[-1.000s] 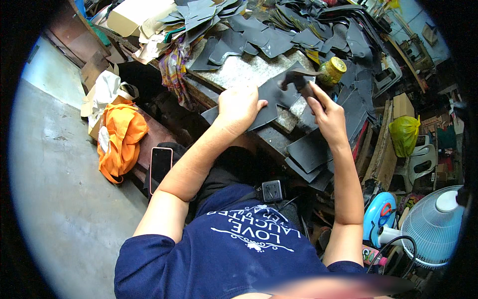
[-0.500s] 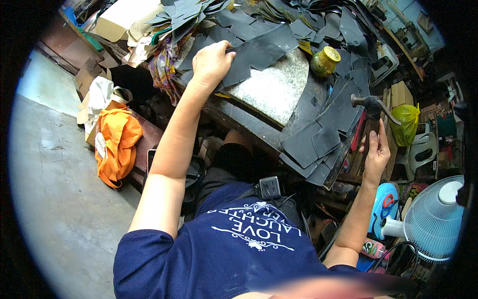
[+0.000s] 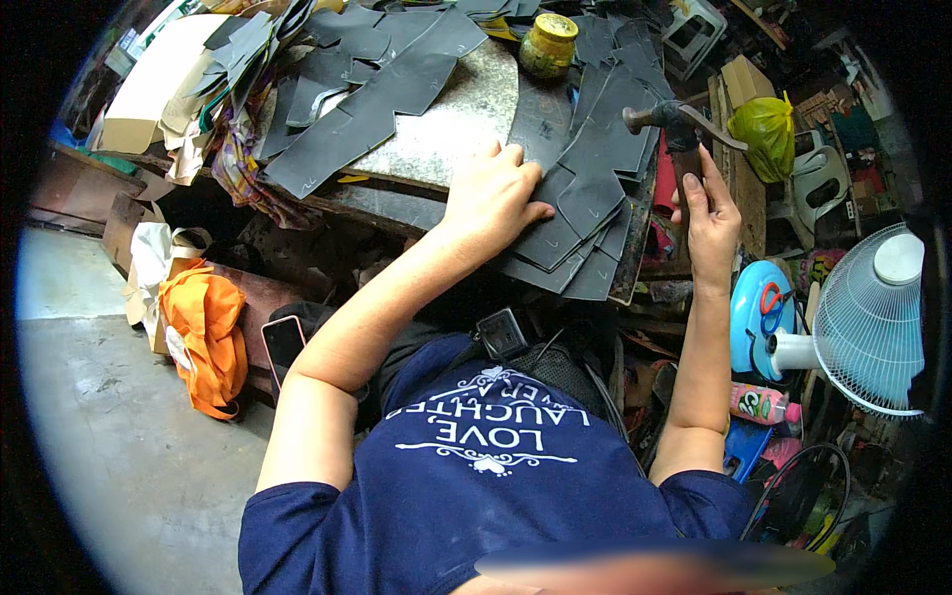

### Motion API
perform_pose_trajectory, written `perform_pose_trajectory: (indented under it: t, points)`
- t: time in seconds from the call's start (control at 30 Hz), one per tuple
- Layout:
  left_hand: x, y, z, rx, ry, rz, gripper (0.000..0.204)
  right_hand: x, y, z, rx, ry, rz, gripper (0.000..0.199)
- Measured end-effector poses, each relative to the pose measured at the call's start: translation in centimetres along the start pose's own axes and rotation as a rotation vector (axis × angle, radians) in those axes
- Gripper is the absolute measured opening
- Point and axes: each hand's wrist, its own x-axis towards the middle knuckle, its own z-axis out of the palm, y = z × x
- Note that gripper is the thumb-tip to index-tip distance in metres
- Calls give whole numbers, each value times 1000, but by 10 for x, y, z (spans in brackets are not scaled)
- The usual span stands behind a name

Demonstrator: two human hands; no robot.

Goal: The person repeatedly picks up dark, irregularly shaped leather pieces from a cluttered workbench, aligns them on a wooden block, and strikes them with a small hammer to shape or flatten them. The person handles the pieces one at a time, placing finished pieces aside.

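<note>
My right hand is wrapped round the dark handle of a hammer, held upright at the bench's right edge with its curved, pointed head uppermost. My left hand is empty, fingers loosely bent and thumb out. It hovers at the near edge of a speckled pale slab, beside a fanned stack of black flat cut pieces. Whether its fingertips touch anything is hard to tell. A notched black cut piece with pale marks lies across the slab's left side.
A yellow lidded jar stands behind the slab. More black pieces heap up at the far left beside a patterned cloth. On my right are a yellow-green plastic bag, a fan and red-handled scissors. An orange cloth bag hangs left.
My left hand has let go of the notched black piece and moved right, towards the fanned stack. The right hand still grips the hammer. The whole view has shifted.
</note>
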Motion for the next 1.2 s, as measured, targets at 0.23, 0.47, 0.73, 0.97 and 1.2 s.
perform_pose_trajectory:
  t: [0.23,0.47,0.73,0.97,1.2]
  points:
    - [1,-13,-9,-327,188,-151,20,1,-1,11,37,13,-30,42]
    - [-26,-98,-54,-199,76,-502,26,16,-36,42,4,-189,-167,41]
    - [-29,-99,-39,-79,203,-448,19,23,-43,140,-680,-362,-604,39]
    - [-19,-103,-28,5,305,-390,17,25,-44,135,-354,-299,-582,37]
    - [-15,-105,-18,63,339,-352,19,20,-46,134,-529,-406,-635,37]
